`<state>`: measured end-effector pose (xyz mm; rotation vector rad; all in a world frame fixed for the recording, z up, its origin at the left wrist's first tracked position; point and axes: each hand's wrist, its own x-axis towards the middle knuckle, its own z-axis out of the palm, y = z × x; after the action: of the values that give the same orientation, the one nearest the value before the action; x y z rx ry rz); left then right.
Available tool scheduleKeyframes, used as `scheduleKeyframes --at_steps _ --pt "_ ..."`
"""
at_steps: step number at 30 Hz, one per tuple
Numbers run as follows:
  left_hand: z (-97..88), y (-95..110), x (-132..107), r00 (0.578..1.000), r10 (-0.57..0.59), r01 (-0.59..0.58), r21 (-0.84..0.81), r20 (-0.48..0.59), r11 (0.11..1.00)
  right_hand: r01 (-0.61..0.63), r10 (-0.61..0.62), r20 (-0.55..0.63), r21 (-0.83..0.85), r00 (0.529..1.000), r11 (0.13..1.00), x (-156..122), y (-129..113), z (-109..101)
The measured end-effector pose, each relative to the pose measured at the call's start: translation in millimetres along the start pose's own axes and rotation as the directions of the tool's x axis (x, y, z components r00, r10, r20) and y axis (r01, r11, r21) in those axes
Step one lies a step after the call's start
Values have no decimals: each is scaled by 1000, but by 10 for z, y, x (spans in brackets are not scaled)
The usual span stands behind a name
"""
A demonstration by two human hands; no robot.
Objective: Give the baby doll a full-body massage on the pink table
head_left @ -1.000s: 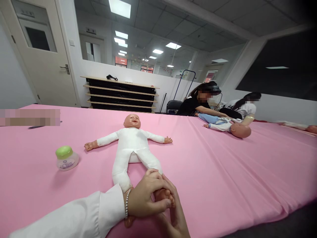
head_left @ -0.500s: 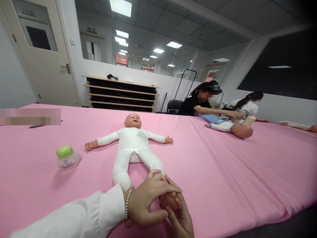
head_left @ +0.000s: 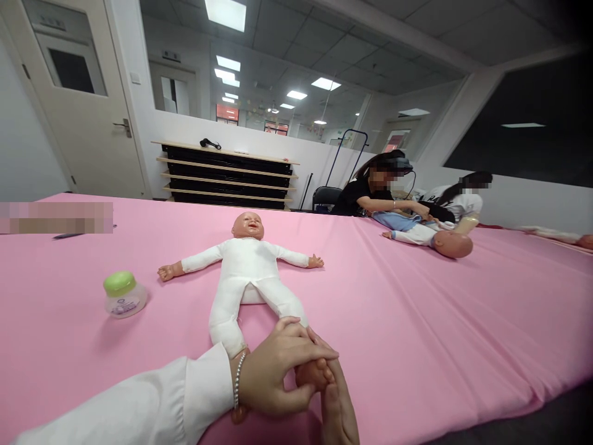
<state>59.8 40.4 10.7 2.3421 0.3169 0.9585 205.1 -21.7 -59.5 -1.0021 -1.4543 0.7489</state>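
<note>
1. baby doll (head_left: pixel 245 272) in a white one-piece suit lies on its back on a pink-covered table (head_left: pixel 417 346), head away from the wearer, arms spread, legs toward the bottom of the view.
2. left hand (head_left: pixel 273 371) comes in from the lower left, with a white sleeve (head_left: pixel 139 395) and a beaded bracelet (head_left: pixel 238 380) at the wrist. its fingers wrap over the doll's foot (head_left: pixel 311 374).
3. right hand (head_left: pixel 338 411) comes up from the bottom edge and presses against the same foot from the other side. hands are together, clamped on that foot.
4. doll's other foot (head_left: pixel 239 415) sits just under the left wrist, partly hidden.
5. small clear jar with a green lid (head_left: pixel 123 293) stands on the table left of the doll, well apart from both hands. a dark pen (head_left: pixel 67 235) lies farther back, beside a blurred patch (head_left: pixel 55 218).
6. farther right, a person in black (head_left: pixel 365 198) and a person in a white t-shirt (head_left: pixel 458 204) work at a second doll (head_left: pixel 451 245) in blue and white clothes.
7. behind the table: a wooden shelf unit (head_left: pixel 225 176), a black chair (head_left: pixel 324 199), a white door (head_left: pixel 78 105).
</note>
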Motion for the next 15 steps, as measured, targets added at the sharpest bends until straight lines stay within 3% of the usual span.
scheduleKeyframes --at_steps 5,8,11,15 --pt "-12 -3 3 995 -99 99 -61 2 993 138 -135 96 -18 986 990 61 23 -22" --pt "-17 -6 8 990 -137 139 -76 21 987 257 -235 148 -155 961 954 83 43 -5" --pt "-20 -13 9 989 -144 145 -57 27 988 198 -177 100 -283 979 938 81 38 28" --pt "-25 -40 -17 995 -85 87 -45 43 995 169 -150 93 -254 984 952 68 37 39"
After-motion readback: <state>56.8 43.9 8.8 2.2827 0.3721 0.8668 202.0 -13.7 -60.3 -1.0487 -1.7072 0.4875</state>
